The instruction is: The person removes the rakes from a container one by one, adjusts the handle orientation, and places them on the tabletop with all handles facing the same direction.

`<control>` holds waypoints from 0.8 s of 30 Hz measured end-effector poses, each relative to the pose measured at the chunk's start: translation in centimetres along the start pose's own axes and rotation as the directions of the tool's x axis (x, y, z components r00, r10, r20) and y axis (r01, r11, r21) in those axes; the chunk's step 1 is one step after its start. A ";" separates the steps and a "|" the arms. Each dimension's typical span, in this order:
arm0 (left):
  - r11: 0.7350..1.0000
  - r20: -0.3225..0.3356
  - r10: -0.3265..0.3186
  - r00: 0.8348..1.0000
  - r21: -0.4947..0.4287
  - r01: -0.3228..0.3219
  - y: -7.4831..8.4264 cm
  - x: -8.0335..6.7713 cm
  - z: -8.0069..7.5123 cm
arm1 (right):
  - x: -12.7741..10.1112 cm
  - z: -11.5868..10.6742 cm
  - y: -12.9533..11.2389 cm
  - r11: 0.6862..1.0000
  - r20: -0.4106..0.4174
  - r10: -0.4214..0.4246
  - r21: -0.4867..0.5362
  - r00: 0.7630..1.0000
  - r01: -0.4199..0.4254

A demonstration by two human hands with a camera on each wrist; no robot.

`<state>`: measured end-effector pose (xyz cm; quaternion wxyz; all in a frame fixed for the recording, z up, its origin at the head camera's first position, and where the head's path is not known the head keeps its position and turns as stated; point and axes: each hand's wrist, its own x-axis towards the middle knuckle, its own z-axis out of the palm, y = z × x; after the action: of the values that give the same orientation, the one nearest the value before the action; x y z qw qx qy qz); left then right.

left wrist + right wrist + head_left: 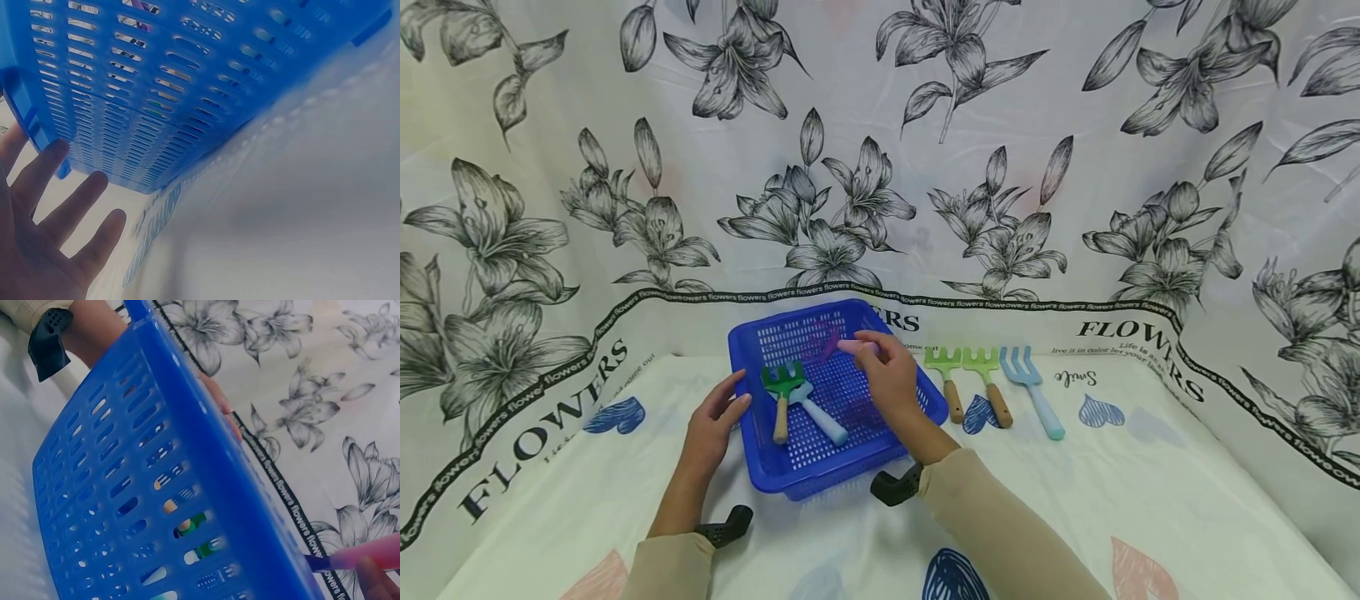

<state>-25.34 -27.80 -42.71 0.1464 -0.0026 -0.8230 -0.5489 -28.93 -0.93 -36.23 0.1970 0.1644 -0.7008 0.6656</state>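
My right hand (891, 379) grips the pink handle (857, 346) of a small garden tool with a purple head (830, 343), held over the back part of a blue plastic basket (752, 467). The exact shape of its head is hard to make out. The left hand (715, 421) is at the basket's left side, fingers spread and fairly straight against or near the rim. Inside the basket lie a green hand rake (782, 383) with a wooden handle and a light blue garden tool (823, 421), whose head is partly under the rake.
Right of the basket, two light green hand rakes (951, 392) (992, 392) with wooden handles and a light blue hand fork (1033, 392) lie in a row on the white patterned cloth (1120, 492). A flower-printed curtain (925, 208) hangs behind.
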 end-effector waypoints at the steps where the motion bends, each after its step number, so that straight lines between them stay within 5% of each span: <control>1: 1.000 -0.001 -0.003 1.000 -0.002 0.003 0.0 0.0 0.0 | 0.0 0.0 -0.1 1.000 -0.014 -0.001 0.001 1.000 0.001; 8: 1.000 0.009 -0.008 1.000 -0.010 0.008 0.3 -0.1 -0.1 | -0.1 -0.5 -0.6 0.999 -0.069 0.000 0.052 0.998 0.004; 16: 1.000 0.002 -0.016 1.000 -0.001 0.016 -0.1 0.0 0.0 | -0.1 -2.7 -1.1 0.993 -0.017 0.006 0.119 1.000 -0.004; 24: 1.000 0.002 0.000 1.000 -0.001 0.000 -0.3 0.1 0.0 | -1.1 -5.5 -3.8 0.999 0.013 -0.023 0.049 1.000 0.022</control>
<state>-25.53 -27.99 -42.98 0.1456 -0.0033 -0.8228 -0.5494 -25.75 4.33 -33.25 0.1953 0.1816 -0.6837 0.6793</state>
